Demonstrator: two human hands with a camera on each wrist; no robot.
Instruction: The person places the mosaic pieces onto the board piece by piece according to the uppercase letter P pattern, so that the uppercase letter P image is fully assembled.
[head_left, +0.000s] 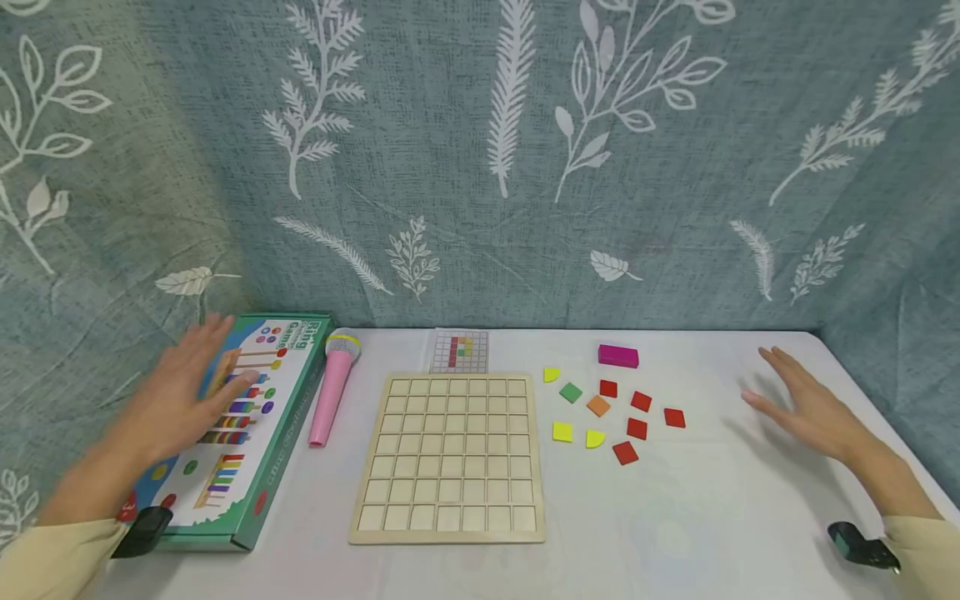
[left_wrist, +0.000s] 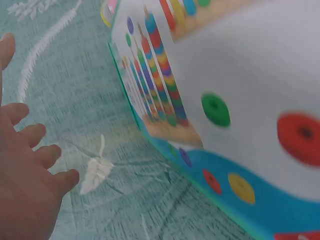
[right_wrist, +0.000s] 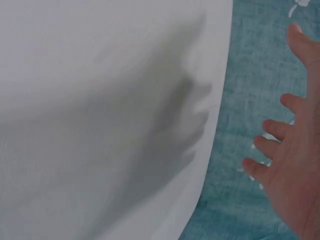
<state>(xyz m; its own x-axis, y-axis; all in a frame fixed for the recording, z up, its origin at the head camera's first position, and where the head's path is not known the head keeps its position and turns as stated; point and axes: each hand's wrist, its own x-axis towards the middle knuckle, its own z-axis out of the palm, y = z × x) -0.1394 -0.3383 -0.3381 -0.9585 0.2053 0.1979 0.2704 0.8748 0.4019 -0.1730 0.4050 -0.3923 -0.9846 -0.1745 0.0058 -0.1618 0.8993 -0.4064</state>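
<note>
Game box (head_left: 243, 446) on left of counter (head_left: 675, 525); long axis runs near to far, far end angled right; left grip (head_left: 171, 407) and right grip (head_left: 813, 417) both spread; left-wrist view shows left grip apart from box, head view overlaps them.

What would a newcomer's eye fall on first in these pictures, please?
Probably the pale grid board near the middle of the white table, with small bright tiles scattered to its right. Next might come the large, colourful game box at the left, with the left hand over it and a pink microphone just to its right.
</note>
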